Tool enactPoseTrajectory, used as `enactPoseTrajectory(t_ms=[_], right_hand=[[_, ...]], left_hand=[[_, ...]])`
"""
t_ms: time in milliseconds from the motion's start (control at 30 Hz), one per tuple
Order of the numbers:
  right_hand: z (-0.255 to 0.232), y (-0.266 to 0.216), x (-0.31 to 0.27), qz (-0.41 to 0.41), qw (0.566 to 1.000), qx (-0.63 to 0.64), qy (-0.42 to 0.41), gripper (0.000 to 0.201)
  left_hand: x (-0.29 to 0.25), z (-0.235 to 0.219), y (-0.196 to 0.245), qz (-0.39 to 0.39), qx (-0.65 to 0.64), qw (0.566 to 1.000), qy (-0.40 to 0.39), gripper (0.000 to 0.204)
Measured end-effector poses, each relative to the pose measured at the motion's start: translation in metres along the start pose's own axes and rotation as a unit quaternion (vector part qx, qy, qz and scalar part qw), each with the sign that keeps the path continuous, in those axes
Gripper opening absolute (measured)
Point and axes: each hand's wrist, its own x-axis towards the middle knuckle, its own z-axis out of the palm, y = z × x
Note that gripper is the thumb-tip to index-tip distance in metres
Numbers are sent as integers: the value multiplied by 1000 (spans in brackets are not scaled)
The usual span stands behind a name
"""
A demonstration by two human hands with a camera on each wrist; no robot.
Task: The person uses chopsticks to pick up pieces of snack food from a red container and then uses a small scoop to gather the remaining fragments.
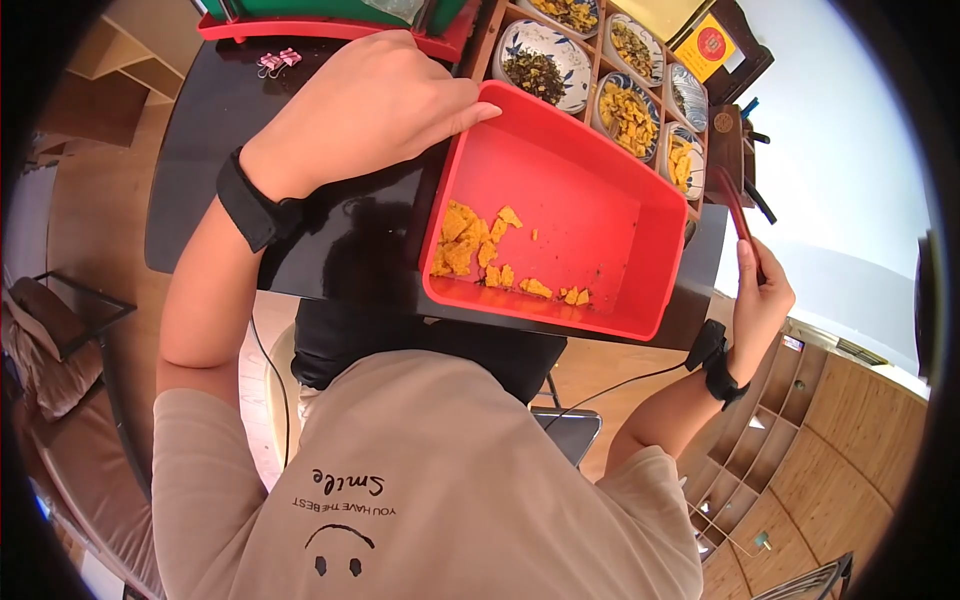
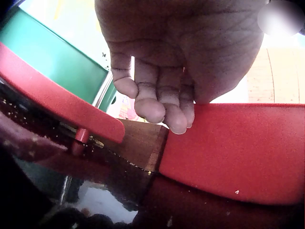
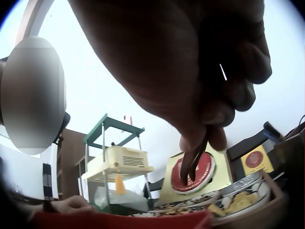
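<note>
The left hand (image 1: pixel 375 110) has a narrow pinch on the red tub (image 1: pixel 575 185), its thumb over the rim at the far left corner and its fingers bent outside the wall. The right hand (image 1: pixel 765 290) pinches a pair of reddish-brown tongs (image 1: pixel 738 205), their tips close together with a thin gap between them and nothing visible held there.

The tub sits at the near edge of the dark table (image 1: pixel 335 240), its mouth towards the wearer; whether its base lies flat I cannot tell. Yellow pieces (image 1: pixel 458 240) are heaped in its near left corner and trail along the near wall, leaving the far and right parts of the floor mostly bare.

Just beyond the far rim is a wooden tray (image 1: pixel 487 42) of patterned bowls (image 1: pixel 573 62) (a tight fit on that side). Dark tabletop extends left of the tub, below the left forearm. The tongs are up in open air, right of the tray and apart from the tub.
</note>
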Motion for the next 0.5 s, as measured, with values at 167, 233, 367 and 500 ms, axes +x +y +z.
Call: enactPoseTrajectory(t_ms=[167,233,367,500], right_hand=[[-9,-37,-22,-142,973,92,-159,22],[-6,-51,-28,-223,949,82,-209,22],[5,-65,-35,-262,931,88,-238,22],[14,-75,-38,-296,925,69,-230,23]], left_hand=[[0,0,0,-5,2,1000,-6,35],[0,1,-1,-2,-2,1000,-4,35],[0,-1,0,-4,4,1000,-6,35],[0,0,-1,-4,5,1000,-5,35]])
